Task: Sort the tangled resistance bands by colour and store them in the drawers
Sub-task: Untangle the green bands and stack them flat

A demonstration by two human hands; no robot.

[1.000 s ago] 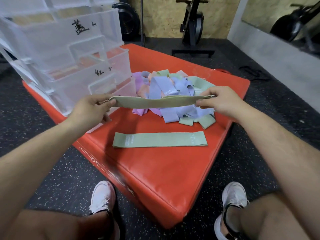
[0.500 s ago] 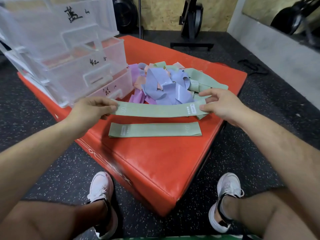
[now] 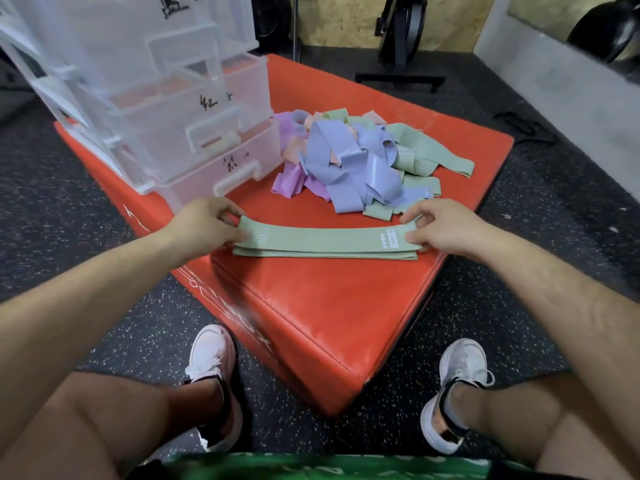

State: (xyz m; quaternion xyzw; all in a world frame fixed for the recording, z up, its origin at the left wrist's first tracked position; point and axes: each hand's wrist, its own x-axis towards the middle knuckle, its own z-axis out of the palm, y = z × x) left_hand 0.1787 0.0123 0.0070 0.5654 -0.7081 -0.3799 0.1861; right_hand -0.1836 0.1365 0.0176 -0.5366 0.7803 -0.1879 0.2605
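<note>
The left hand (image 3: 204,223) pinches one end of a flat sage-green fabric resistance band (image 3: 322,239); the right hand (image 3: 446,226) pinches the other end. On each hand the fingers (image 3: 414,216) curl over the band's far edge, with the thumb at its near edge. The band spans between the fingers, lying on a second green band (image 3: 325,255) on the orange padded box (image 3: 311,306). Beyond the fingers lies the tangled pile of purple, lilac, peach and green bands (image 3: 356,161). Beyond the left fingers stands the clear plastic drawer unit (image 3: 166,109).
</note>
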